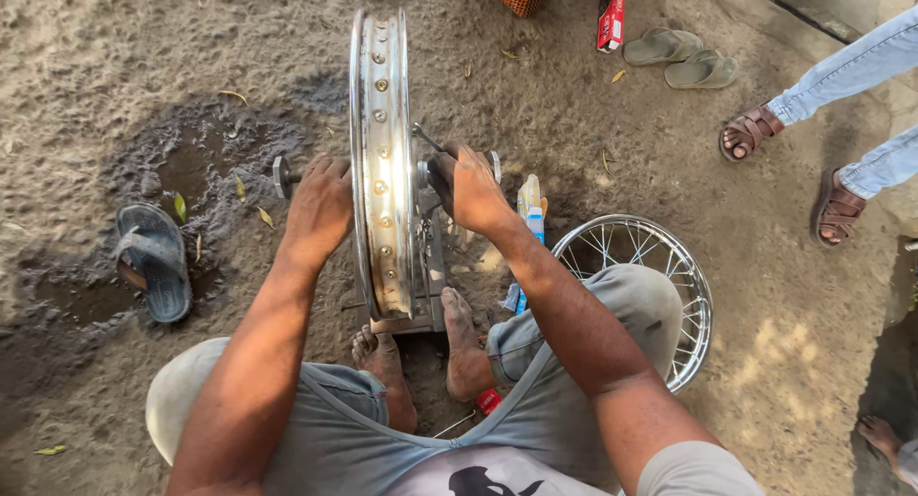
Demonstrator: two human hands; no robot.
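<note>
Steel wheel rim (pixel 381 161), rigid, likely heavy and slick on its plated face, stands upright on a stand between bare feet, best held at its edges, left hand (pixel 318 207) curled against it, right hand (pixel 470 185) apparently closed around something near the hub.

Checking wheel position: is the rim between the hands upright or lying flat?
Upright. The rim stands on edge in a stand, seen edge-on, with left hand and right hand either side.
</note>
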